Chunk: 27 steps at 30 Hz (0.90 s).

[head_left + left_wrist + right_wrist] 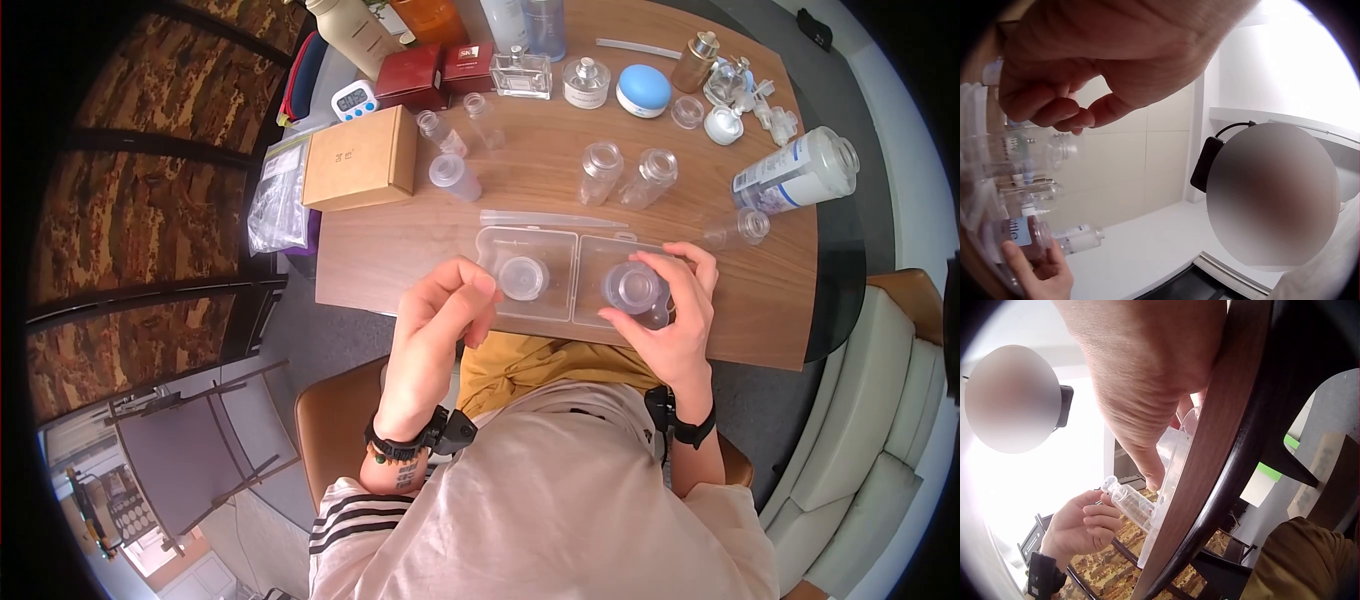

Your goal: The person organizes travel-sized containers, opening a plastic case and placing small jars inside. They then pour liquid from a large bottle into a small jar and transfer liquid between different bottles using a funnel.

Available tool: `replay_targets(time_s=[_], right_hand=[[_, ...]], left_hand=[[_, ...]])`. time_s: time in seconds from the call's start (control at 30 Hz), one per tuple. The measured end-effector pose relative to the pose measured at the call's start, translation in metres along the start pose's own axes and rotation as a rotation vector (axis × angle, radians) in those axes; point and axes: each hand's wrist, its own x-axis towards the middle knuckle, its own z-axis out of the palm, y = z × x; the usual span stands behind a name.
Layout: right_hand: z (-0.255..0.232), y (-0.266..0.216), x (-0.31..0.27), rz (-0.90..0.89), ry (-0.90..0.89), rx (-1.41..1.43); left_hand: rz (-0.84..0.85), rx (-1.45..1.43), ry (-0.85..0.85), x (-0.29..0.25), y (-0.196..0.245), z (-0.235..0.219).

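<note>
Right hand [668, 318] grasps small clear jar [634, 287] from above, fingers curled round rim, steadying it in right half of open clear plastic case [548, 246], near surface [420, 240] edge, 6 o'clock. Jar upright, long axis vertical, mouth up. Left hand [440, 322] hovers at 9 o'clock of case, fingertips pinched; what it pinches, cannot tell. Second small jar [524, 277] sits in left half.

— Where is everything around the open case [575, 268]?

— A jar [523, 277] sits in its left half, another jar [632, 287] in its right half. Behind the case lies a thin stick [550, 218]; farther back stand two bottles [625, 175]. Back left of the case lies a cardboard box [360, 158].
</note>
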Motion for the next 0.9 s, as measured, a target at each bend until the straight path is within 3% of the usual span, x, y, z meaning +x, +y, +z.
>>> replay_targets(time_s=[0.63,0.9], right_hand=[[0.0,0.002,0.0,-0.022,-0.017,-0.038],[-0.002,0.001,0.001,-0.036,-0.019,-0.039]], left_hand=[[0.037,-0.009,0.087,0.001,-0.005,-0.005],[0.126,0.035,0.089,-0.001,-0.015,-0.008]])
